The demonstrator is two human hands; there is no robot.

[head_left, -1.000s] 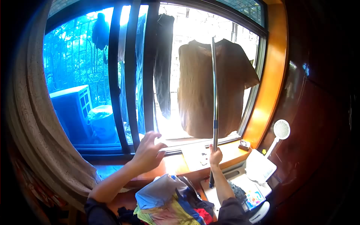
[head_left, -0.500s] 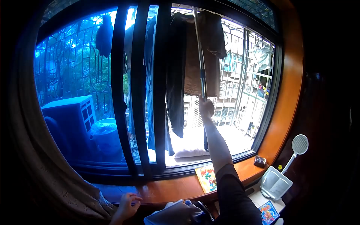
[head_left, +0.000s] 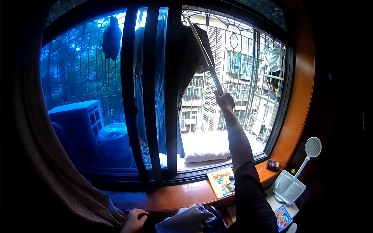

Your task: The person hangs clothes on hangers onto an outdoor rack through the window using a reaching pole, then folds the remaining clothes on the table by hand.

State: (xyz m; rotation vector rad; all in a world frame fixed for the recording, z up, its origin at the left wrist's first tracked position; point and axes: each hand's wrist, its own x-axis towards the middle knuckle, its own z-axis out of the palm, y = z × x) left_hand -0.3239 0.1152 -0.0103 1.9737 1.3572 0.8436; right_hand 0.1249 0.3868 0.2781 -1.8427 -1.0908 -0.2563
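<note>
My right hand (head_left: 225, 101) reaches up in front of the window opening, closed around the lower end of a long metal pole (head_left: 210, 64). The pole leans up and to the left; its upper end is at dark hanging clothes (head_left: 190, 46). Whether its tip hooks a hanger cannot be made out. My left hand (head_left: 136, 220) is low, by the edge of the wooden sill (head_left: 163, 196), with fingers loosely bent and apart, holding nothing. To its right lies a pile of folded cloth (head_left: 186, 221).
Dark window frames (head_left: 149, 116) stand left of the opening. Outside are a white rolled bundle (head_left: 208, 146), a security grille (head_left: 252, 73) and a bucket (head_left: 112, 143). A colourful booklet (head_left: 221, 182), a small dark box (head_left: 272, 166) and a white lamp-like device (head_left: 289, 188) are near the sill. A curtain (head_left: 74, 190) hangs left.
The hanging clothes have shifted left, uncovering more of the grille and building. My right hand moved right and slightly up, and the pole now tilts more leftward. My left hand is slightly lower.
</note>
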